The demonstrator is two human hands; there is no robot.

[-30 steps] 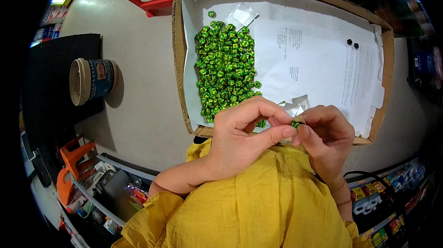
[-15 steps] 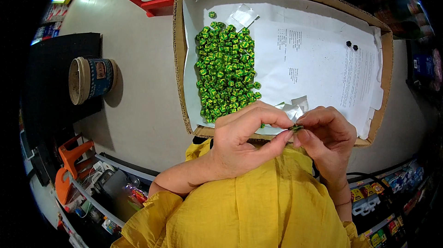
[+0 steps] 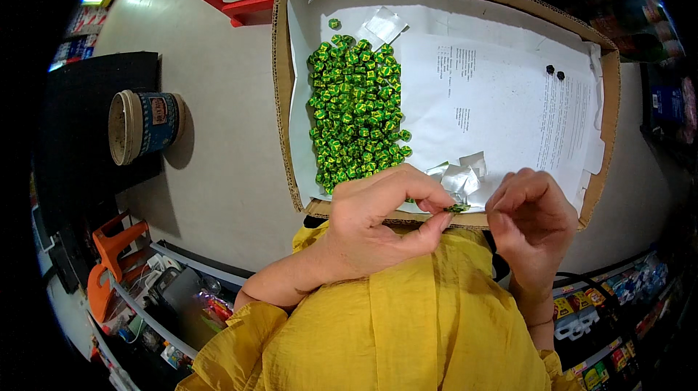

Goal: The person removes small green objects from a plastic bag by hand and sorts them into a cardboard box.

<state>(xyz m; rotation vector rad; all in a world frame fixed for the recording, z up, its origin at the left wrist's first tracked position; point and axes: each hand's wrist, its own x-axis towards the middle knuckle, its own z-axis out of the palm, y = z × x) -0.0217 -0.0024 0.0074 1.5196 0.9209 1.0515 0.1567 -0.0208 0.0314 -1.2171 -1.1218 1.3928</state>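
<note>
My left hand (image 3: 389,213) pinches a small green foil-wrapped piece (image 3: 458,208) between thumb and forefinger, above the near edge of a shallow cardboard box (image 3: 612,122). To its right, my right hand (image 3: 534,224) is raised apart from that piece, its fingers curled in toward the thumb; whether anything is between them is hidden. Inside the box, many small green-and-yellow foil-wrapped balls (image 3: 356,111) lie heaped on the left. Silver foil squares (image 3: 464,179) rest just beyond my fingers. Two small dark lumps (image 3: 555,73) sit on the printed paper at the right.
One wrapped ball (image 3: 334,24) and a flat silver square (image 3: 385,25) lie at the box's far left. A red plastic stool (image 3: 243,9) stands behind. On the left are a blue-and-white bucket (image 3: 149,123) and an orange plastic object (image 3: 116,246). Goods-filled shelves (image 3: 603,311) flank me.
My right hand has parted from the green piece and moved right. The left keeps hold of it, shifting slightly left. More of the silver foil now shows between my hands.
</note>
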